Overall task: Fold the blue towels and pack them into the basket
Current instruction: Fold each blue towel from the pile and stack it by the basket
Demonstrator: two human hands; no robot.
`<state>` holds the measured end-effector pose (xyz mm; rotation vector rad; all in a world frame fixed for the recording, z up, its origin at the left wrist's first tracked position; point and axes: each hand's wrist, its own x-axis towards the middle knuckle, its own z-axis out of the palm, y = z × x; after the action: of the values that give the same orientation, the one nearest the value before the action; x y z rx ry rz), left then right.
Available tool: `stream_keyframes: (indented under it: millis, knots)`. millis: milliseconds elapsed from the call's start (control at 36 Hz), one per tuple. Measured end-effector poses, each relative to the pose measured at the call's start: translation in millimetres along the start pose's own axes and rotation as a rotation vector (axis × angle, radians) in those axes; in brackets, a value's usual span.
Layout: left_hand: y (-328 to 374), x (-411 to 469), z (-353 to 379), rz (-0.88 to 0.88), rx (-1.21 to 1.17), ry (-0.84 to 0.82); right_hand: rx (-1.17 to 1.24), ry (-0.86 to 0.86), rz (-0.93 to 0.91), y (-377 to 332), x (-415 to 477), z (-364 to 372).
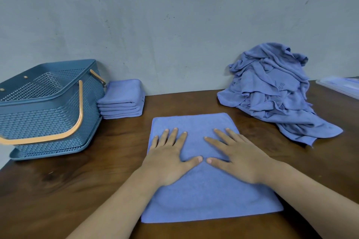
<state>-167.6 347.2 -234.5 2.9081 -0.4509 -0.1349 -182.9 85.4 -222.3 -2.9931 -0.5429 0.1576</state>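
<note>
Right now both hands lie flat on a blue towel (204, 190) spread on the dark wooden bench (58, 190). The left hand (171, 158) rests palm down on the towel's left half, fingers straight and slightly fanned, thumb pointing inward. The right hand (239, 158) rests the same way on the right half, its thumb tip close to the left thumb tip near the towel's middle. Neither hand grips anything; they only press on the cloth.

At the far left of the bench stands a blue perforated plastic basket (44, 110) with orange handles (77, 122), one hanging down over its front wall. Just beside the basket's right side, against the wall, sits a neat stack of folded blue towels (122, 101). At the far right, well apart from the stack, a loose heap of unfolded blue towels (275, 93) is piled near the grey wall (174, 15), with one corner trailing toward the near edge. A pale flat object (340, 85), cut off by the frame, lies at the right edge.
</note>
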Motion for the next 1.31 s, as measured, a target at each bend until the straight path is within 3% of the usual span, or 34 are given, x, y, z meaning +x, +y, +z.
stream_keyframes:
  millis: [194,278,333,389,472,667,778,944,1111,1306]
  knots:
    - [-1,-1,-2,0.008,-0.01,-0.002,0.007,0.109,0.302,37,-11,-1]
    - [-1,-2,-2,0.023,-0.018,0.019,-0.037,0.308,0.27,32,-14,1]
    - [-1,-2,-1,0.03,-0.011,0.042,0.058,0.417,0.145,18,-15,1]
    - [-1,-1,-1,0.031,-0.008,0.043,0.136,0.362,-0.024,-6,-22,2]
    - [-2,-1,-2,0.03,-0.003,0.024,0.124,0.138,-0.185,-32,-39,12]
    - [-2,-1,-3,0.021,0.0,0.004,0.094,-0.041,-0.005,-10,-74,7]
    - [0,-4,-6,0.034,-0.013,0.018,0.075,-0.02,0.042,-12,-76,7]
    - [13,-31,-15,0.045,-0.029,0.067,0.042,0.143,0.08,-31,-63,1]
    - [26,-83,4,0.081,-0.018,-0.007,0.121,0.016,0.102,-33,-51,14]
    - [-4,-109,4,-0.008,0.019,-0.028,0.068,0.005,0.165,-21,-66,12]
